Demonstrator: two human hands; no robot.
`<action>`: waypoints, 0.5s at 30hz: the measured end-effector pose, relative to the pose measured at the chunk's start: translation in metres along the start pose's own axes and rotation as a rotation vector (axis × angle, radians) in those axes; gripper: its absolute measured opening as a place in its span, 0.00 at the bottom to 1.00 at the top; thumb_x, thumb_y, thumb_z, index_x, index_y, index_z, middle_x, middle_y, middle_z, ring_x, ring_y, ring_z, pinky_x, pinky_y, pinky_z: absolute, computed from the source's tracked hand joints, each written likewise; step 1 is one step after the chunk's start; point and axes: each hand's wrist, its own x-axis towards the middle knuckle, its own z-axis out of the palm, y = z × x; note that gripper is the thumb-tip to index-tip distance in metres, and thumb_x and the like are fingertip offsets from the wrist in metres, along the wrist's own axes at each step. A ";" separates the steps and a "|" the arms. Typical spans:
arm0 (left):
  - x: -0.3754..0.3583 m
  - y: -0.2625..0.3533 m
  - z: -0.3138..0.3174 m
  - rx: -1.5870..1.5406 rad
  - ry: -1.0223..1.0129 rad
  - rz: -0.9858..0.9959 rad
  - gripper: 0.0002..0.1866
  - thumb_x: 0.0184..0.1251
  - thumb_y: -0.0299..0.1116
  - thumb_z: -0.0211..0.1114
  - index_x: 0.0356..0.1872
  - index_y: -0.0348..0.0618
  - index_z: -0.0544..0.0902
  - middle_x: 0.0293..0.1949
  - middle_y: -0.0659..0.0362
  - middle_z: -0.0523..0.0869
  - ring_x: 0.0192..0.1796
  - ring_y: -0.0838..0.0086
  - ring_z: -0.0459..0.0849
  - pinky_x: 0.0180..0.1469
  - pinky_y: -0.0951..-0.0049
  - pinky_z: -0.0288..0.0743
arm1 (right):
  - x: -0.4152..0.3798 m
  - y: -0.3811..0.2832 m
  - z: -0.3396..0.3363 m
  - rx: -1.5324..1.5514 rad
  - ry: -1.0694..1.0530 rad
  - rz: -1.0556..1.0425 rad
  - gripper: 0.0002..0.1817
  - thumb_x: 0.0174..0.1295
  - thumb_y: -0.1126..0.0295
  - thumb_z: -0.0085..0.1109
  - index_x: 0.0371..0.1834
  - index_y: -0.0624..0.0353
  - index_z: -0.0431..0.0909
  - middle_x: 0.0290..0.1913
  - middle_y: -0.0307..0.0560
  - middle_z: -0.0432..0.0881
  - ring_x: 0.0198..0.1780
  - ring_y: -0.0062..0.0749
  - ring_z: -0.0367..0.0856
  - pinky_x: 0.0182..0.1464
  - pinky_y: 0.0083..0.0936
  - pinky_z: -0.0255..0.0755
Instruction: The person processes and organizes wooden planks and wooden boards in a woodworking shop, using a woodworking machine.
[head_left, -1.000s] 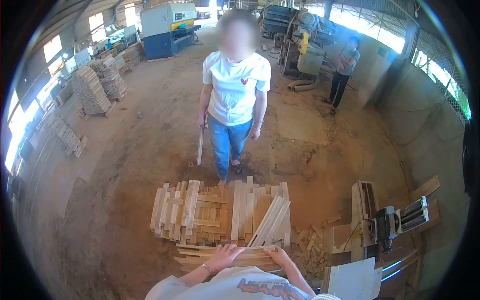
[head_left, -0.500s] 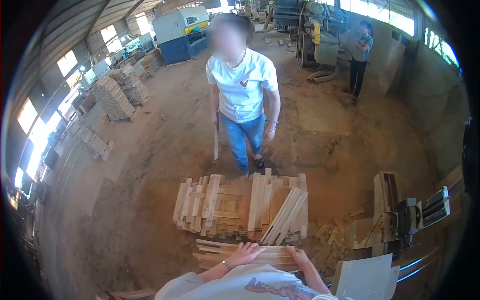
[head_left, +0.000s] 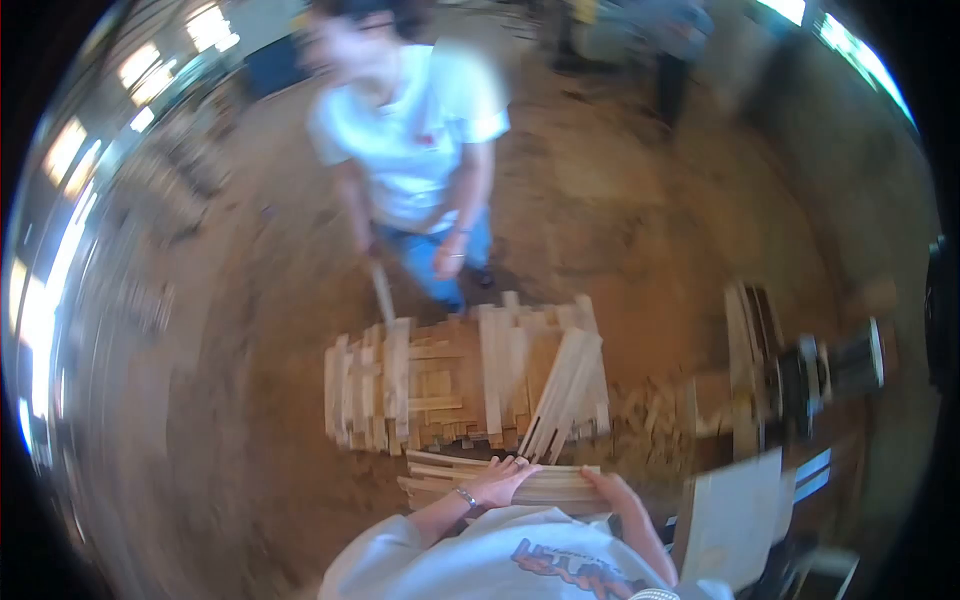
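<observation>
A row of pale wooden strips (head_left: 560, 482) lies side by side close against my body. My left hand (head_left: 502, 482) rests across the top of the strips, fingers stretched out and slightly apart. At their right end my right hand (head_left: 612, 490) is closed over the edge, its fingertips partly hidden. Just beyond stands a low stack of wooden boards (head_left: 425, 385), mostly crossed in layers. On the right of that stack, a slanted bunch of strips (head_left: 565, 385) leans toward me.
A person in a white T-shirt (head_left: 415, 150) stands behind the stack, holding a wooden stick (head_left: 383, 292). Wood offcuts (head_left: 648, 412) litter the floor to the right. Beside them are a machine with a motor (head_left: 800, 375) and a pale panel (head_left: 730, 525). Another person (head_left: 675, 60) stands farther back, blurred.
The view has tilted down and shifted, with blur. The person opposite has leaned forward, and their stick now reaches the stack's left part. My hands stay on the strips.
</observation>
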 end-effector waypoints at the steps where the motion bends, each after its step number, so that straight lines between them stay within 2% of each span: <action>1: 0.005 0.000 0.000 -0.021 -0.029 0.071 0.42 0.61 0.33 0.68 0.79 0.57 0.64 0.70 0.50 0.73 0.72 0.55 0.71 0.69 0.47 0.63 | -0.018 -0.006 -0.006 -0.029 0.025 0.052 0.41 0.61 0.33 0.67 0.53 0.66 0.88 0.47 0.52 0.90 0.46 0.38 0.85 0.49 0.34 0.79; 2: 0.013 -0.001 0.004 -0.012 -0.090 0.077 0.44 0.58 0.38 0.72 0.78 0.55 0.65 0.70 0.50 0.72 0.72 0.53 0.69 0.72 0.43 0.61 | -0.005 0.018 -0.001 -0.075 0.067 0.024 0.42 0.59 0.31 0.67 0.51 0.67 0.88 0.44 0.54 0.90 0.44 0.39 0.86 0.48 0.35 0.79; 3: 0.021 0.005 0.005 -0.018 -0.085 0.144 0.45 0.56 0.41 0.74 0.78 0.56 0.65 0.70 0.49 0.72 0.72 0.52 0.69 0.72 0.43 0.61 | 0.005 0.047 -0.002 -0.124 0.107 0.011 0.43 0.57 0.30 0.68 0.49 0.68 0.88 0.41 0.55 0.91 0.43 0.40 0.87 0.46 0.37 0.80; 4: 0.023 0.011 0.002 -0.034 -0.083 0.188 0.45 0.55 0.43 0.75 0.77 0.56 0.66 0.71 0.49 0.71 0.73 0.51 0.68 0.72 0.43 0.61 | -0.021 0.035 -0.007 -0.218 0.210 0.093 0.46 0.54 0.28 0.69 0.49 0.68 0.88 0.43 0.58 0.91 0.45 0.43 0.89 0.48 0.39 0.80; 5: 0.025 0.015 -0.007 -0.046 -0.077 0.210 0.46 0.54 0.46 0.77 0.76 0.56 0.67 0.71 0.49 0.71 0.73 0.50 0.68 0.72 0.42 0.61 | -0.033 0.027 -0.011 -0.177 0.253 0.100 0.46 0.53 0.27 0.68 0.49 0.67 0.88 0.45 0.63 0.90 0.48 0.51 0.89 0.50 0.41 0.81; 6: 0.030 0.022 -0.010 -0.008 -0.060 0.241 0.48 0.52 0.51 0.78 0.75 0.54 0.67 0.71 0.49 0.71 0.73 0.49 0.67 0.72 0.43 0.60 | -0.051 0.016 -0.018 -0.183 0.326 0.079 0.47 0.53 0.26 0.67 0.52 0.67 0.87 0.46 0.64 0.90 0.48 0.55 0.89 0.52 0.43 0.82; 7: 0.032 0.033 -0.011 0.027 -0.042 0.263 0.50 0.51 0.56 0.80 0.75 0.52 0.68 0.71 0.49 0.71 0.73 0.48 0.67 0.72 0.44 0.60 | -0.062 0.018 -0.025 -0.090 0.266 0.032 0.49 0.54 0.26 0.66 0.55 0.68 0.85 0.50 0.66 0.89 0.52 0.57 0.89 0.53 0.45 0.82; 8: 0.037 0.041 -0.017 -0.003 -0.041 0.303 0.53 0.48 0.60 0.80 0.75 0.50 0.67 0.71 0.49 0.70 0.74 0.49 0.66 0.73 0.44 0.59 | -0.080 0.007 -0.035 -0.064 0.253 0.122 0.50 0.55 0.26 0.64 0.60 0.67 0.83 0.54 0.65 0.88 0.54 0.57 0.88 0.54 0.46 0.82; 9: 0.044 0.053 -0.023 -0.037 -0.037 0.348 0.57 0.46 0.64 0.81 0.75 0.47 0.67 0.71 0.48 0.70 0.75 0.50 0.65 0.74 0.44 0.57 | -0.106 -0.005 -0.048 0.015 0.225 0.180 0.51 0.57 0.27 0.64 0.65 0.67 0.80 0.59 0.66 0.86 0.60 0.57 0.86 0.59 0.44 0.81; 10: 0.045 0.076 -0.037 -0.023 -0.065 0.347 0.61 0.42 0.67 0.82 0.75 0.44 0.66 0.71 0.48 0.69 0.76 0.51 0.64 0.76 0.45 0.55 | -0.108 0.010 -0.047 0.044 0.319 0.067 0.52 0.57 0.27 0.64 0.68 0.66 0.77 0.62 0.67 0.84 0.64 0.57 0.83 0.65 0.43 0.77; 11: 0.051 0.086 -0.039 0.014 -0.099 0.392 0.61 0.41 0.67 0.82 0.75 0.45 0.66 0.71 0.48 0.69 0.75 0.52 0.64 0.76 0.45 0.55 | -0.115 0.018 -0.052 0.093 0.303 0.029 0.52 0.58 0.28 0.63 0.70 0.66 0.76 0.65 0.68 0.81 0.67 0.59 0.80 0.68 0.43 0.76; 13: 0.062 0.097 -0.046 0.090 -0.094 0.426 0.62 0.40 0.68 0.82 0.75 0.46 0.66 0.71 0.49 0.68 0.75 0.52 0.64 0.76 0.45 0.55 | -0.114 0.038 -0.054 0.216 0.386 -0.018 0.53 0.57 0.30 0.66 0.72 0.65 0.73 0.65 0.66 0.82 0.66 0.58 0.81 0.68 0.45 0.75; 15: 0.083 0.122 -0.048 0.171 -0.103 0.496 0.62 0.33 0.58 0.85 0.74 0.47 0.66 0.70 0.49 0.69 0.75 0.52 0.65 0.76 0.46 0.56 | -0.129 0.053 -0.052 0.014 0.782 -0.170 0.49 0.56 0.36 0.71 0.72 0.64 0.73 0.61 0.62 0.83 0.63 0.55 0.82 0.67 0.45 0.75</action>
